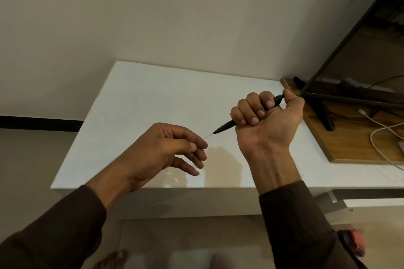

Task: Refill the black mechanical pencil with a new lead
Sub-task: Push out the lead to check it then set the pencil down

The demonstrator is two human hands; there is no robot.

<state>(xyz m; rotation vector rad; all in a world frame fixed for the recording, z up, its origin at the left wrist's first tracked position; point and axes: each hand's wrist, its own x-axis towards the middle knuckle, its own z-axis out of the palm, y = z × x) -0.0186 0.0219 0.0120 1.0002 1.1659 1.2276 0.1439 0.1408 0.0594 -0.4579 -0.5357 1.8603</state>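
Observation:
My right hand is fisted around the black mechanical pencil, thumb pressed on its rear end near the upper right. The pencil slants down to the left, its tip pointing at my left hand. A thin lead runs from the pencil tip to my left hand, pinched between thumb and forefinger, the other fingers spread loose. Both hands hover above the white table.
A wooden board lies at the table's right end, carrying a black monitor stand and a white cable. A wall rises behind the table. Bare feet show on the floor below.

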